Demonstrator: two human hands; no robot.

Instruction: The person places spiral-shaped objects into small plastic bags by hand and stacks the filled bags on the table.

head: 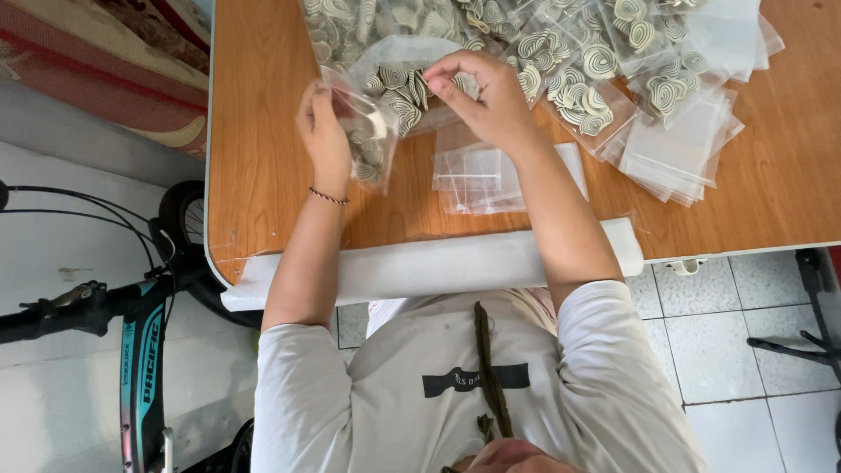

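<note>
Over the wooden table (263, 131), left hand (322, 131) grips a small clear bag (363, 131) of spiral pieces, right hand (482, 96) fingers pinched at the big open bag (403, 66).

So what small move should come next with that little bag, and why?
Probably move the right hand across to the small clear bag: the left hand holds it up, partly filled, and the right hand's fingers curl over the spiral-patterned pieces beside it.

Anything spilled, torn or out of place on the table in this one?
Nothing stands out. The left hand holds a small clear bag of swirl-patterned pieces, the right hand pinches above the big open bag. Filled packets and empty bags lie loosely piled, none visibly spilled.
</note>
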